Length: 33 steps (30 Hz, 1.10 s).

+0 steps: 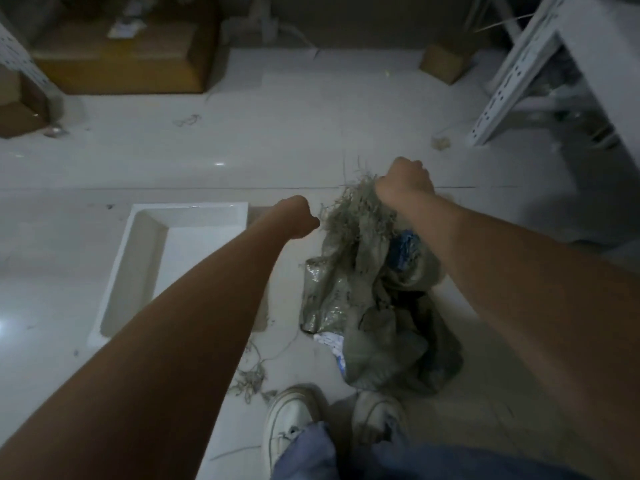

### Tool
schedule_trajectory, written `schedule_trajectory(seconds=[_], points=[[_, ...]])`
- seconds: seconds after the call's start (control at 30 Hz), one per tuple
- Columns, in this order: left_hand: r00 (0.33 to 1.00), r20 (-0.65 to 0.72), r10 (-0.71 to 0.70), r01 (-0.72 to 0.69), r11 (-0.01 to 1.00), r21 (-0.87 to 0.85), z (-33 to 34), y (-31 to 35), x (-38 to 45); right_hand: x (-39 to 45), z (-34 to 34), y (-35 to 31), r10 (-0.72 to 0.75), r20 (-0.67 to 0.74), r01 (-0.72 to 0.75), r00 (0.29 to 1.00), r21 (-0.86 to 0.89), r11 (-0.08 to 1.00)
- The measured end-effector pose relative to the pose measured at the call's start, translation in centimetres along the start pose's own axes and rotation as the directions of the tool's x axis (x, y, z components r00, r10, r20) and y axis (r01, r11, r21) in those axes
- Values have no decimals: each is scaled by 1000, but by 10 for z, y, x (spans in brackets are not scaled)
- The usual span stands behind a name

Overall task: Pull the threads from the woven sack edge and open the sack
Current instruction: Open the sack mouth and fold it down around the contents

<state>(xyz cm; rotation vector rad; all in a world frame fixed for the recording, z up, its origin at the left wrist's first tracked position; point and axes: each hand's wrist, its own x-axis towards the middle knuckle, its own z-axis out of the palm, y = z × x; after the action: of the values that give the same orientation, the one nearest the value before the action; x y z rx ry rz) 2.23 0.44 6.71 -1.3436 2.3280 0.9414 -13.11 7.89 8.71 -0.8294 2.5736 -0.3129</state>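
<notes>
**Surroundings, non-task items**

White tiled floor (311, 133). Shallow white tray (180, 216) at left. Brown cardboard box (121, 60) far left; small box (445, 62) far right. White perforated shelf frame (519, 71) right. White sneakers (291, 420) near, loose fibre scraps (251, 377) beside them.

We saw the right hand (407, 180) fisted on the frayed edge (349, 216) of the woven sack (374, 306), the left hand (298, 216) closed just beside it (contents unclear), loose threads (251, 375) on the floor (242, 150).
</notes>
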Motion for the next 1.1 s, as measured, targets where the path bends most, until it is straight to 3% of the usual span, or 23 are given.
schedule_trajectory(seconds=[0.1, 0.33, 0.43, 0.5, 0.6, 0.83, 1.0, 1.1], points=[[999, 22, 28, -27, 998, -59, 21, 26, 5, 7, -5, 45, 116, 98, -128, 988, 125, 984], [998, 28, -62, 67, 962, -263, 67, 55, 36, 10, 34, 81, 173, 314, -254, 934, 236, 938], [994, 96, -47, 77, 935, -346, 76, 57, 38, 8, 49, 82, 140, 391, -259, 909, 269, 928], [991, 134, -30, 70, 947, -313, 78, 56, 36, 9, 54, 82, 84, 394, -207, 915, 281, 937], [998, 61, 17, 1, 961, -275, 73, 57, 30, 9, 48, 82, 45, 427, -151, 903, 218, 964], [999, -25, -43, 27, 895, -446, 15, 61, 0, -2, -1, 72, 41, 258, -102, 965, 224, 969], [997, -54, -57, 0, 685, -729, -29, 69, -44, -31, -58, 52, 83, 38, -91, 996, 339, 936], [997, -76, -14, -54, 577, -815, -51, 78, -77, -61, -94, 27, 85, 128, -140, 988, 526, 839]])
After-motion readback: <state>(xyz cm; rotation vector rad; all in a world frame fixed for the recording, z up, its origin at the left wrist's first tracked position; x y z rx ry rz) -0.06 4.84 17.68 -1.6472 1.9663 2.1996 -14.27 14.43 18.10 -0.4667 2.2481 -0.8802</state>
